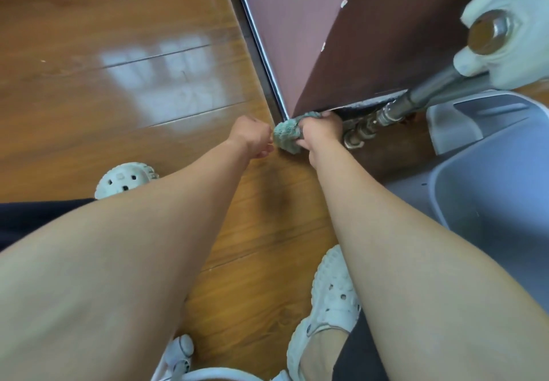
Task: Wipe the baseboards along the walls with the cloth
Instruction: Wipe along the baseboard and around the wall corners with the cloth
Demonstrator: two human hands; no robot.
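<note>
A bunched green cloth (286,137) lies at the foot of a wall corner, where a dark baseboard strip (261,63) with a pale edge runs away along the wooden floor. My right hand (319,132) grips the cloth and holds it against the bottom of the dark brown wall (380,54). My left hand (252,137) pinches the cloth's left end, fingers curled.
Metal pipe fittings (365,126) and a grey pipe (430,89) sit just right of my right hand, leading to a white radiator (511,24). A grey plastic bin (490,178) stands at the right. White clogs (332,297) are on the wooden floor (118,68).
</note>
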